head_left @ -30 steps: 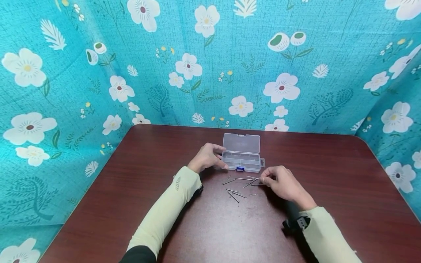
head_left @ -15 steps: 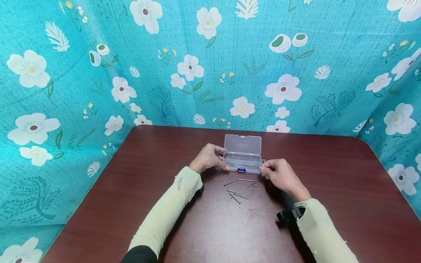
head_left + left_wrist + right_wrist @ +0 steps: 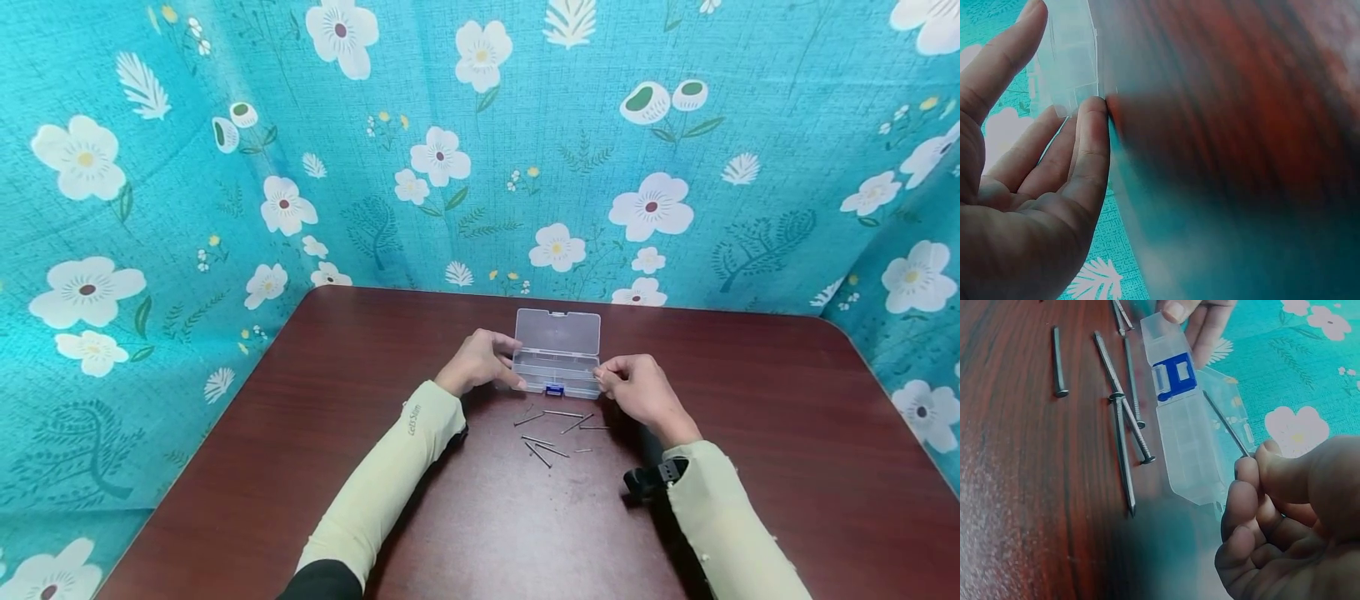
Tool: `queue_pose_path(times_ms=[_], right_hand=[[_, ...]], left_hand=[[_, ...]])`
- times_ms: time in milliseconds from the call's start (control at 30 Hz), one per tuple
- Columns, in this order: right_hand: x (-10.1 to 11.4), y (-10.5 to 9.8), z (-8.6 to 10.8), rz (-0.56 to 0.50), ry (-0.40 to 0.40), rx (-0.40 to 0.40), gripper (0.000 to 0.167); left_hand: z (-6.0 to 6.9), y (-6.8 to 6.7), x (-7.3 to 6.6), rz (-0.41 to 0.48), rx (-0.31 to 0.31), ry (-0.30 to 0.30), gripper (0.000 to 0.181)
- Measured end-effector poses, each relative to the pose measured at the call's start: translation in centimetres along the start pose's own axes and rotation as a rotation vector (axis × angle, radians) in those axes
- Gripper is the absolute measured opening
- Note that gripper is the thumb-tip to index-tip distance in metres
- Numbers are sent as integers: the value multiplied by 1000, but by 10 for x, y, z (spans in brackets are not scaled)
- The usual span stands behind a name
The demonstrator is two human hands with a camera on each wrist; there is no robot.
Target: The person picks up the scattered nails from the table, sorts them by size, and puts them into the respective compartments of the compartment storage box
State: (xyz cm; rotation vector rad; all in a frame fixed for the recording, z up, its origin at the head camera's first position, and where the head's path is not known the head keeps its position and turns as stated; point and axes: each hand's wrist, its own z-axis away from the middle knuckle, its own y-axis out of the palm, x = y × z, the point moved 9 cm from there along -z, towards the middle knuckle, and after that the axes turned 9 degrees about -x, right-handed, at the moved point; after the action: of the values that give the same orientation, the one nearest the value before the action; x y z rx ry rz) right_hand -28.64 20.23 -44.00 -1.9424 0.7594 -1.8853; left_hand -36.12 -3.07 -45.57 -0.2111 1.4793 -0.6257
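A clear plastic box with a blue latch stands with its lid raised at the back. My left hand holds the box's left end between thumb and fingers; the left wrist view shows fingertips against the box end. My right hand pinches a nail between thumb and index finger, its far end over the box's right part. Several loose nails lie on the table in front of the box.
The dark red-brown table extends around the box and nails. A blue floral cloth hangs behind its back edge and along the sides.
My right hand has moved from the nails on the table up to the box's right end, with a nail in its pinch. The left hand keeps its hold on the box.
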Motion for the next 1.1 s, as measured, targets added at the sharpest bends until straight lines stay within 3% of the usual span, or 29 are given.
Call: queue_pose_path(times_ms=[133, 533, 1100], right_hand=[[1, 1, -1, 21, -3, 0, 21], [18, 10, -7, 228, -74, -39, 18], [22, 9, -7, 260, -100, -51, 14]], left_hand=[[1, 0, -1, -5, 11, 15, 70], [2, 0, -1, -15, 30, 20, 72], [0, 3, -3, -21, 33, 20, 71]])
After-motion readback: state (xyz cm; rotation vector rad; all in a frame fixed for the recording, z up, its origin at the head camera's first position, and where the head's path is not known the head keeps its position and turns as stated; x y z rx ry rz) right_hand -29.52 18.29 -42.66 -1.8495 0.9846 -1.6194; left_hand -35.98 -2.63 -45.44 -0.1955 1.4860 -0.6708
